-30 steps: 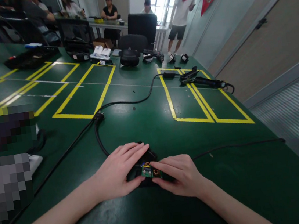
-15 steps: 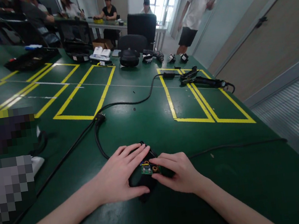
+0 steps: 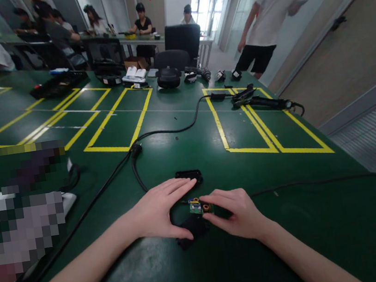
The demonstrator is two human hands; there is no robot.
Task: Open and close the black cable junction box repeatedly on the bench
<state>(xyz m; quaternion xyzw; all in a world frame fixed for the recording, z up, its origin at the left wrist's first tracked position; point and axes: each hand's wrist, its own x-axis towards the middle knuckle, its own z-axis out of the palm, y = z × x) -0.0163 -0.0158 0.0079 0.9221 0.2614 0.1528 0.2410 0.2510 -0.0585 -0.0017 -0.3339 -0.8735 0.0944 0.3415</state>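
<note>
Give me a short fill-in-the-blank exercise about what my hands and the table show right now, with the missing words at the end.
1. The right hand pinches a circuit board whose base is coloured ____.
2. On the left hand, the digit at the flat black piece nearest the wearer is the ____.
3. The tape marking rectangles on the table is coloured ____.

Missing words: green; thumb; yellow.

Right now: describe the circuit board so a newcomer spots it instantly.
On the green table, find the left hand and right hand toward the near edge. The right hand pinches the small circuit board. Unlike the farther black piece and nearer black piece beside it, it is green, with copper-coloured ring coils.
</note>
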